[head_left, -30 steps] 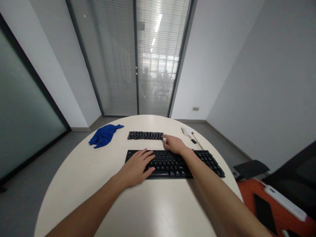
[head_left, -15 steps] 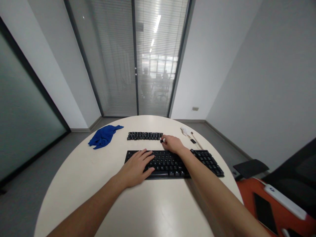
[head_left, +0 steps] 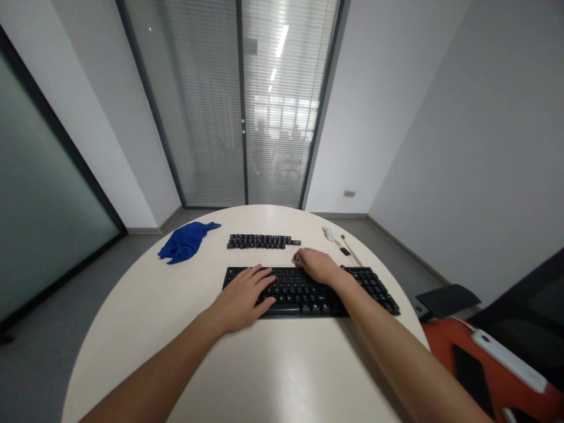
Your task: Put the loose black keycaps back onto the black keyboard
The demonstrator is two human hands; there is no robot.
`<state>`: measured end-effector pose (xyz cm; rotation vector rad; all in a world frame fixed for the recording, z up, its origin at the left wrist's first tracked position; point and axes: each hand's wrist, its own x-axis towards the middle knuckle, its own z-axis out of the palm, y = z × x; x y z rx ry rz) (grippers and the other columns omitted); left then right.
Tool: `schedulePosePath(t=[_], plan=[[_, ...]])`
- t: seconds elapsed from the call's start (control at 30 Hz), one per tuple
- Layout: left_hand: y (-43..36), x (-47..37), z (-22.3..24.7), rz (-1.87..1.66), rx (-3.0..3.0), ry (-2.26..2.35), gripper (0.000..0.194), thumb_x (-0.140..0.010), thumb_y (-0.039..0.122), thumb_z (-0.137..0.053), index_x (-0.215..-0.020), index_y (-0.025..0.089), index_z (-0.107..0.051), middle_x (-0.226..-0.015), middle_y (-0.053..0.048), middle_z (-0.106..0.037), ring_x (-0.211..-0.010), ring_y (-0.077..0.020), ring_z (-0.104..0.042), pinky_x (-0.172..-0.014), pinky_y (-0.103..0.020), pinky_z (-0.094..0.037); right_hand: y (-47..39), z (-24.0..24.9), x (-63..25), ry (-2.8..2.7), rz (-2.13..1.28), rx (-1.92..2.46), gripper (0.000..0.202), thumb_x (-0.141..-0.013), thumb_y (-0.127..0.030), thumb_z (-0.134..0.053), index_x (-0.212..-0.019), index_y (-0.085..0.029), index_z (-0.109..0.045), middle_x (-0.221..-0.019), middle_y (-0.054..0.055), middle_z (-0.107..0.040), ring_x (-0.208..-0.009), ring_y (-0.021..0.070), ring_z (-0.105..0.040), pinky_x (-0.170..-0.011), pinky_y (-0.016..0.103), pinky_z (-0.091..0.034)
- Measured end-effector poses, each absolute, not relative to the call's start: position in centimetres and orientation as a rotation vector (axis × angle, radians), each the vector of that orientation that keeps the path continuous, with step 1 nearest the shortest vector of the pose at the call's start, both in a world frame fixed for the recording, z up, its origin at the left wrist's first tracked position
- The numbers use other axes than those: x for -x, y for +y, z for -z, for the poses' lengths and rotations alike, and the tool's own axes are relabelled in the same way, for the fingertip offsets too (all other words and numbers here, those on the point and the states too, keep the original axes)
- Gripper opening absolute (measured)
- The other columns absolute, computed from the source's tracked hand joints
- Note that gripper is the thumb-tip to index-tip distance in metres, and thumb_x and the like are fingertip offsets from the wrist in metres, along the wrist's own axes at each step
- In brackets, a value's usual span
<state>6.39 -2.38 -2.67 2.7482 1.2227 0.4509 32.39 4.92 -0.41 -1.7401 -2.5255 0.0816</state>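
On the round table, a black keyboard (head_left: 291, 294) lies beneath both hands. My left hand (head_left: 247, 296) rests over its left part, fingers spread and holding nothing. Over the upper edge of the keyboard, my right hand (head_left: 318, 265) is closed in a pinch. A small keycap (head_left: 295, 258) shows partly at its fingertips; the rest is hidden by the fingers. Just beyond, two rows of loose black keycaps (head_left: 258, 241) stand side by side, with a wider one (head_left: 296, 242) at the right end.
A crumpled blue cloth (head_left: 187, 242) lies at the far left. To the right are a white crumpled tissue (head_left: 329, 234), a thin stick (head_left: 351, 249) and a small black piece (head_left: 345, 251). An orange chair seat (head_left: 449, 335) holding a white power strip (head_left: 506, 358) stands beside the table.
My right hand has drawn back from the keycap rows toward the keyboard, slightly right, with the keycap in its fingers. The wider keycap at the row's end is now uncovered. My left hand stays put.
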Motion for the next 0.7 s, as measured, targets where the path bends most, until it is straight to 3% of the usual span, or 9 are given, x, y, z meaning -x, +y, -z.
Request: schedulePosePath(t=[0.33,0.7], plan=[[-2.5,-6.6,2.2,-0.401,-2.751,1.245,0.053,-0.101,0.049,-0.045,-0.146,0.022,-0.050,-0.156,-0.005,-0.045,-0.148,-0.0287,-0.033,-0.121,-0.049,-0.028,0.3,-1.6,-36.0,-2.451,-0.292,1.435,0.034,-0.105,-0.030,-0.037,-0.110,-0.017,-0.068,-0.111,0.012,-0.070,-0.104,0.0238,-0.065,-0.095,0.034,-0.047],[-2.3,-6.5,2.8,-0.459,-2.749,1.230,0.052,-0.101,0.050,-0.045,-0.145,0.024,-0.050,-0.155,-0.005,-0.047,-0.147,-0.0287,-0.035,-0.120,-0.049,-0.029,-0.7,-1.7,-36.9,-2.534,-0.427,1.306,0.026,-0.096,-0.028,-0.055,-0.099,-0.020,-0.079,-0.102,0.009,-0.076,-0.096,0.0247,-0.068,-0.093,0.035,-0.050]])
